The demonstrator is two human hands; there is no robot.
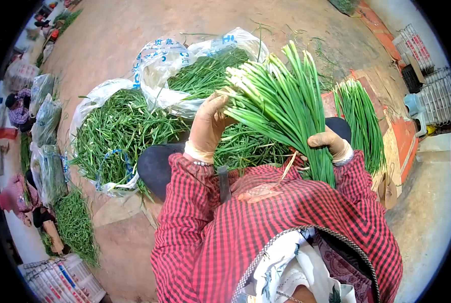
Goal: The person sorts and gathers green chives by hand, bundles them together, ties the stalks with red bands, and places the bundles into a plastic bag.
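My right hand (331,143), in a thin pale glove, is wrapped round the leafy part of a large bunch of garlic chives (281,96). The bunch fans out above it, pale stem ends toward the upper left. My left hand (208,122), gloved too, has curled fingers against the pale ends at the bunch's left edge; its fingertips are partly hidden by the stalks. Loose chives (250,146) lie below the bunch, between my knees. To the right lies a neat bunch of chives (359,123).
An open plastic bag (86,108) full of loose chives lies at the left, with another bag (159,65) behind it. White crates (440,96) stand at the right and more crates (63,278) at the lower left. People and filled bags (48,166) line the left side.
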